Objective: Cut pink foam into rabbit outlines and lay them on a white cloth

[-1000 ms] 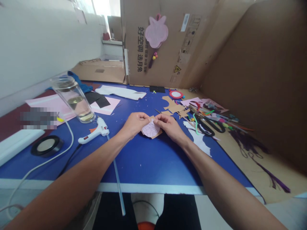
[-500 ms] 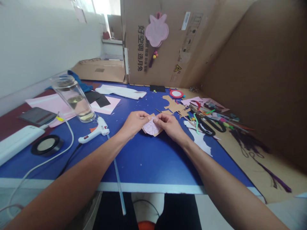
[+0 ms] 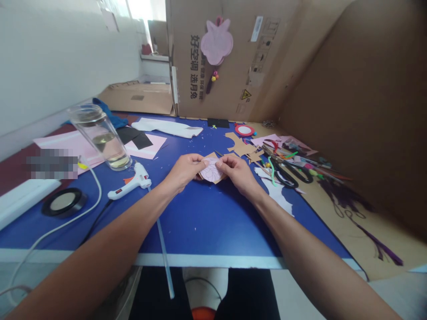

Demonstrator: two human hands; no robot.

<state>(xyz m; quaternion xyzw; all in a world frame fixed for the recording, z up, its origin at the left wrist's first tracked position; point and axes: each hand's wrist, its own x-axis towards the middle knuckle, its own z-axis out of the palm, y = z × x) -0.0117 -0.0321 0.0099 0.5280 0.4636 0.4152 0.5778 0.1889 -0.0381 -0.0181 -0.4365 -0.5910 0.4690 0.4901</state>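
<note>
Between my two hands is a small pale paper cutout with purple lines drawn on it, backed by a piece of brown cardboard. My left hand pinches its left edge, thumb on top. On the opposite edge my right hand grips with thumb and bent fingers. The fingers under the cardboard are hidden. Just beyond the cutout, a thin dark pointed tip shows, with brown cardboard scraps behind it.
A white glue gun with a long glue stick lies left, near a glass jar of liquid and black tape. Scissors, paper scraps and purple tassels lie right. A pink ornament hangs on the cardboard wall.
The cutout and its cardboard are tilted slightly differently, with more of the patterned face showing. My right hand has shifted a little to the right. The whole view has moved slightly.
</note>
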